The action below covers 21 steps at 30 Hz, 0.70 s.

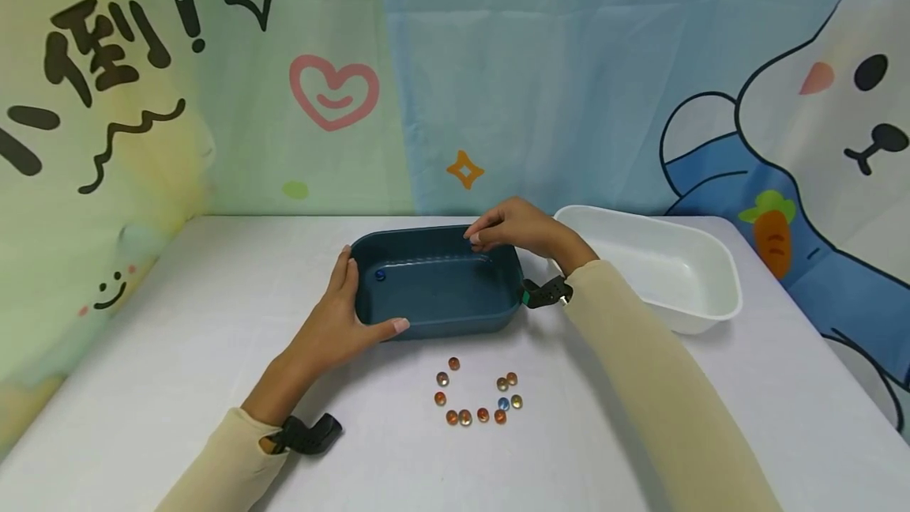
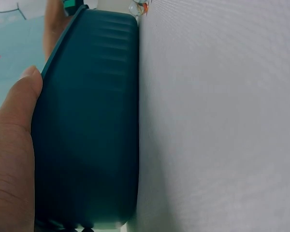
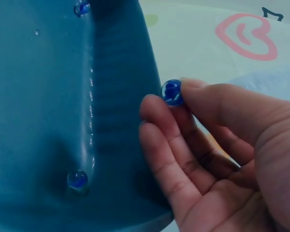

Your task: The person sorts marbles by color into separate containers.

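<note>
My right hand (image 1: 517,229) is raised over the far right rim of a dark teal tub (image 1: 437,330), pinching a blue glass marble (image 3: 172,92) between thumb and fingertips. Inside the tub lie two more blue marbles: one near the left end (image 1: 380,275), and a clear-blue one (image 3: 78,180) below the right hand in the right wrist view. At the tub's left end my left hand (image 1: 341,318) rests with straight fingers along the side and its thumb on the front rim. The left wrist view shows the thumb against the tub's outer wall (image 2: 87,121).
In front of the tub, several orange and clear marbles (image 1: 465,417) lie on the white tabletop, with a light blue marble (image 1: 503,403) among them. A white tub (image 1: 718,275) stands at the right behind my right forearm. A printed cloth (image 1: 540,85) hangs behind the table.
</note>
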Each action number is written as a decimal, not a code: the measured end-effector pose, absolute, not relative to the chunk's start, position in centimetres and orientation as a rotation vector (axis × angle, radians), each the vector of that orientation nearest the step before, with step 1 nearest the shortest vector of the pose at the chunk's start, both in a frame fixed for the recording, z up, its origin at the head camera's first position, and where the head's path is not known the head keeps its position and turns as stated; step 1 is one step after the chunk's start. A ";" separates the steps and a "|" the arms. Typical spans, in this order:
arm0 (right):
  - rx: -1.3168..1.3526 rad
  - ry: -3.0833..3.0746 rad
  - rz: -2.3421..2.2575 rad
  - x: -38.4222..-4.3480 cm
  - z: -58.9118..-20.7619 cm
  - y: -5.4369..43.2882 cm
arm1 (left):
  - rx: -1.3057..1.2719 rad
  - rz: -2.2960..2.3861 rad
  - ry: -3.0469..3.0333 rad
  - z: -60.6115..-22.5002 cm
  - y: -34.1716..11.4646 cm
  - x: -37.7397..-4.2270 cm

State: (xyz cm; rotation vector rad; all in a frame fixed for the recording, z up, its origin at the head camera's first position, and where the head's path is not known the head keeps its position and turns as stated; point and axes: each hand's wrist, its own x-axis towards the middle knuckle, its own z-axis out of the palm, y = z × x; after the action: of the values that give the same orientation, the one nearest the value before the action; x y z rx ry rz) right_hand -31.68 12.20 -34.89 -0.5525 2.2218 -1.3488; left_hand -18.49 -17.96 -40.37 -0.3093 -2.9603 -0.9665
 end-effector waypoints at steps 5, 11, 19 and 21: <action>-0.524 2.224 -1.323 -32.0 -34.7 11.7 | -0.313 -0.974 -2.959 -40.3 -18.0 -18.5; -0.513 2.228 -1.322 -31.9 -34.6 11.4 | -0.319 -0.978 -2.959 -40.3 -18.0 -18.5; -0.550 2.162 -1.364 -31.6 -34.8 11.6 | -0.333 -0.980 -2.956 -40.4 -18.1 -18.5; -0.552 2.166 -1.364 -31.6 -34.8 11.6 | -0.333 -0.981 -2.955 -40.4 -18.1 -18.5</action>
State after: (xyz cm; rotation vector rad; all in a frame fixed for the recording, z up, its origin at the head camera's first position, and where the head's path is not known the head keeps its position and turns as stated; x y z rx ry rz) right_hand -31.62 11.61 -34.79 -0.5522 2.1655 -1.3644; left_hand -18.45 -18.09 -40.38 -0.3332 -2.9551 -0.9809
